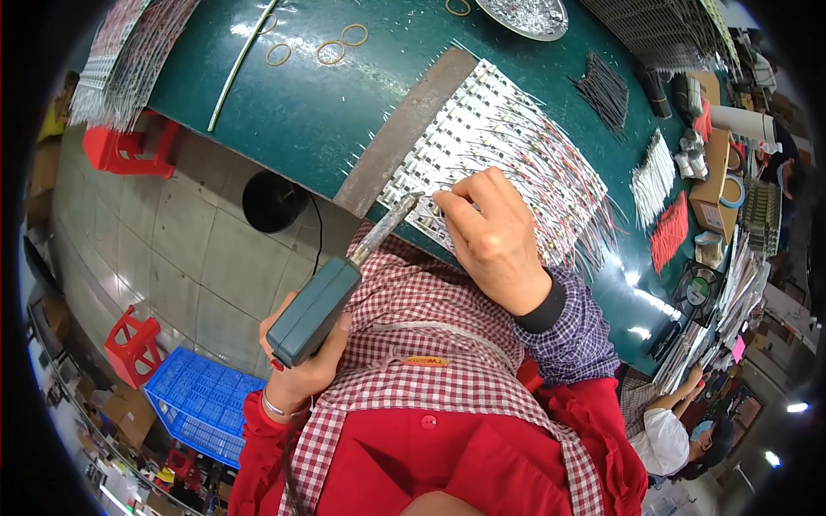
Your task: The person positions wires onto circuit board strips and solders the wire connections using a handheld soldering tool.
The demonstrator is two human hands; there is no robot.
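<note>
A soldering iron (pixel 344 279) is gripped in the left hand (pixel 301 357), its long axis pointed up-right, tip at the strips (pixel 490 146) on the worktop (pixel 301 103). The right hand (pixel 490 236) is closed, pressed on the strips beside the tip.

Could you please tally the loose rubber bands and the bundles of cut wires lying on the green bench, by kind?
Rubber bands: 5, one cut by the top edge
Black wire bundle: 1
White wire bundle: 1
Red wire bundle: 1
Total: 8
</note>
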